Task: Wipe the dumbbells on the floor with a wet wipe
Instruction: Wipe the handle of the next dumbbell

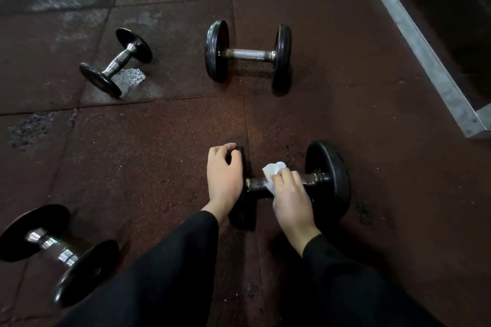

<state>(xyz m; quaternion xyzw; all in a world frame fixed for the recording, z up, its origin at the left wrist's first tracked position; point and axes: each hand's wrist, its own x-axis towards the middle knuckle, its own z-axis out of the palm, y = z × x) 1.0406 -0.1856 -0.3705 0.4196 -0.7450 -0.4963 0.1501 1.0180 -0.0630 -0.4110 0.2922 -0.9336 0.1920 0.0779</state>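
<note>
From the head view, a black round-plated dumbbell with a dark metal handle (328,180) lies on the reddish-brown rubber floor (159,154), nearest the person. The left hand (224,176) curls its fingers (229,152) over the top of the dumbbell's left plate. The right hand (291,196) wraps its fingers round the handle, pressing a crumpled white wet wipe (272,170) against it. Three more black dumbbells lie well apart: one far left (115,62), one far centre (248,54), one near left (57,253). A grey metal frame (425,45) crosses the upper right.
</note>
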